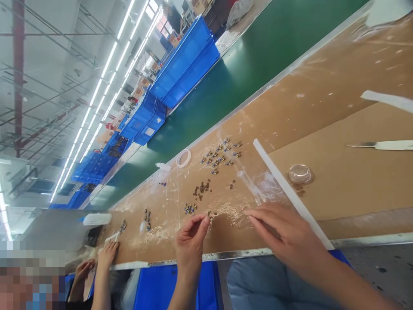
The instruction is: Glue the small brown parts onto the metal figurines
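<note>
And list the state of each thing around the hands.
Left hand: pinching a small part
Right hand: fingertips close, contents unclear
Blue-gold parts: spread out
Brown pieces: loosely heaped
Pale bits: scattered
White ring: lying flat
Small bottle: apparently on its side
White-handled tool: lying flat

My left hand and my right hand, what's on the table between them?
In the head view, small pale pieces lie scattered between your left hand and right hand.

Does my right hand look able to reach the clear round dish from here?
Probably yes: the right hand is near the clear round dish, and only a flat white strip crosses the way.
</note>
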`<state>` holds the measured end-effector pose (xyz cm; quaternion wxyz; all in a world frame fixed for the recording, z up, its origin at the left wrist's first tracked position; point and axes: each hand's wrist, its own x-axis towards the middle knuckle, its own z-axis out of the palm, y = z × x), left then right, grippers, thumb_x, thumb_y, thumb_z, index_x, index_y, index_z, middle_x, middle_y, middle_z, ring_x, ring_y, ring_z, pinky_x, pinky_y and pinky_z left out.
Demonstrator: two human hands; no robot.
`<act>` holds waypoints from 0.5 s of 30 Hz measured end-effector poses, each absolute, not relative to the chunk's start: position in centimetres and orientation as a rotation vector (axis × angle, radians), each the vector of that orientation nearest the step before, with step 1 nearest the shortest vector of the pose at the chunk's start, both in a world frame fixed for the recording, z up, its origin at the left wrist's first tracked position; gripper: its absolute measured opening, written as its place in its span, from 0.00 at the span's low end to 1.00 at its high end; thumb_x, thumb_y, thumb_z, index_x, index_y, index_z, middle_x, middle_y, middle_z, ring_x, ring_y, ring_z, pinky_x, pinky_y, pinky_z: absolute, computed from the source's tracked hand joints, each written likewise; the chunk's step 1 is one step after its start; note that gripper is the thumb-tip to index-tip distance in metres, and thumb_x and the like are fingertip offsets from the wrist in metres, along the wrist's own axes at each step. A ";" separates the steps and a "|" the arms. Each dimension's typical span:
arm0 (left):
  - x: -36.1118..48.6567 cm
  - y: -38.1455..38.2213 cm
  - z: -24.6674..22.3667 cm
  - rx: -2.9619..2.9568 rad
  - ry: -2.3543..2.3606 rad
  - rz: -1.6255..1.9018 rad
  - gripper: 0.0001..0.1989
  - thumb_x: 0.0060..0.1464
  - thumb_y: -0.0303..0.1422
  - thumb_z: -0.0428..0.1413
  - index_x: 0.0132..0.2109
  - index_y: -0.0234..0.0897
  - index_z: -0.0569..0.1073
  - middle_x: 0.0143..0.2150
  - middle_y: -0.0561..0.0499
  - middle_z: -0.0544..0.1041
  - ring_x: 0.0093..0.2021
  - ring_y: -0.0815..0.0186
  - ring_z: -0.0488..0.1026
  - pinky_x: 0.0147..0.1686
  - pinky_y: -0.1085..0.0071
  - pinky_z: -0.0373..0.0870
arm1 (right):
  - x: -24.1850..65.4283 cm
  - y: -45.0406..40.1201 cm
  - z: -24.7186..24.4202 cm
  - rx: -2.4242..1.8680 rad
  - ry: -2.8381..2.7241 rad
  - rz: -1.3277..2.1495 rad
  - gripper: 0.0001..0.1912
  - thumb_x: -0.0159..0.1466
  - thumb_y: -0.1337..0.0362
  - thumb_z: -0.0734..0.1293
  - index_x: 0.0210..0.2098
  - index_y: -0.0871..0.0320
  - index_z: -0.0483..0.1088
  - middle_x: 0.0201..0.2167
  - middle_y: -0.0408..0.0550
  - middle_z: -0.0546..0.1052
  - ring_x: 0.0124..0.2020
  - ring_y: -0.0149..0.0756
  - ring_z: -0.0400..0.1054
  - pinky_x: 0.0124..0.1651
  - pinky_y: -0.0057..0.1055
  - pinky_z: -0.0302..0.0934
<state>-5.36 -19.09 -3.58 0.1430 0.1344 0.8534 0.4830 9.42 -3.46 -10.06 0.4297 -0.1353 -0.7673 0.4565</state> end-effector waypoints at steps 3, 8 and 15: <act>-5.7 -20.9 -4.9 0.422 2.557 1.341 0.13 0.46 0.39 0.66 0.36 0.36 0.80 0.34 0.50 0.79 0.34 0.72 0.75 0.38 0.80 0.72 | 9.4 -3.5 -9.8 -0.326 -1.960 1.129 0.09 0.68 0.71 0.62 0.46 0.57 0.69 0.38 0.41 0.75 0.40 0.27 0.69 0.49 0.27 0.60; -5.7 -21.4 -6.1 0.556 2.637 1.185 0.13 0.50 0.41 0.62 0.37 0.35 0.79 0.35 0.48 0.79 0.36 0.69 0.76 0.40 0.76 0.73 | 9.4 -3.4 -9.4 -0.313 -1.991 1.087 0.08 0.68 0.71 0.61 0.45 0.57 0.70 0.37 0.41 0.76 0.39 0.26 0.70 0.48 0.25 0.61; -6.2 -20.5 -6.6 0.696 2.671 1.083 0.12 0.54 0.40 0.60 0.38 0.35 0.79 0.36 0.48 0.79 0.36 0.68 0.76 0.40 0.75 0.73 | 9.4 -3.4 -9.4 -0.319 -1.993 1.088 0.09 0.68 0.72 0.62 0.45 0.58 0.70 0.38 0.41 0.76 0.40 0.25 0.69 0.50 0.24 0.60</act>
